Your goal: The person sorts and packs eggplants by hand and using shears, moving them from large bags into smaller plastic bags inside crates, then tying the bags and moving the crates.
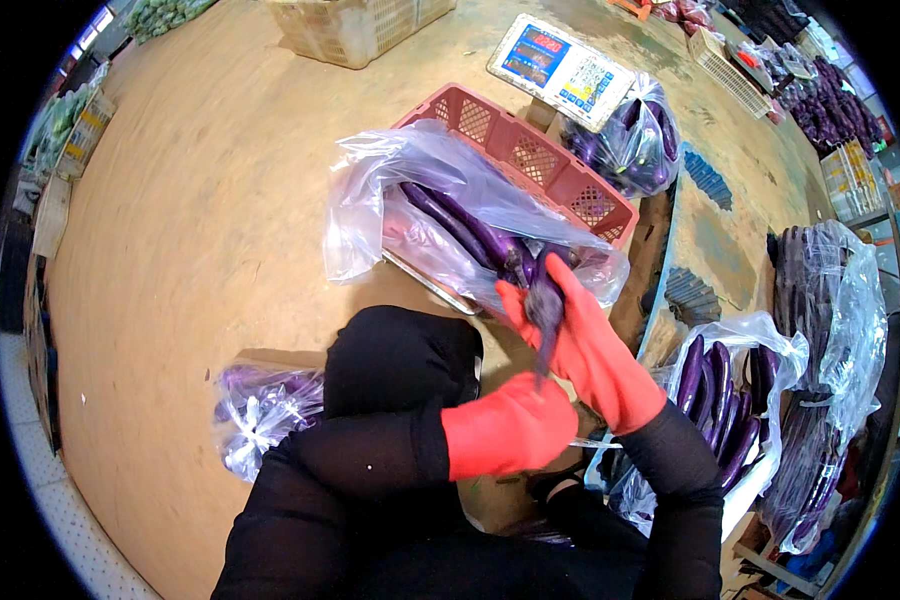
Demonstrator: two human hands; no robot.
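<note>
My right hand (pixel 595 350), in a red glove, is closed around the stem end of a purple eggplant (pixel 544 308), which is blurred by motion. My left hand (pixel 510 425), gloved in red too, forms a fist just below the tip of that stem; what it holds, if anything, is hidden. Just beyond my hands lies a pink plastic crate (pixel 535 160) lined with a clear plastic bag (pixel 355 215). Long eggplants (pixel 460 225) rest side by side inside the bag, their stem ends toward my right hand.
A digital scale display (pixel 560 70) stands behind the crate, beside a tied bag of eggplants (pixel 635 140). Another bagged bundle (pixel 270 410) lies left of my knee. At right are an open bag of eggplants (pixel 720 400) and stacked wrapped eggplants (pixel 820 300). A cream crate (pixel 355 35) sits farther off.
</note>
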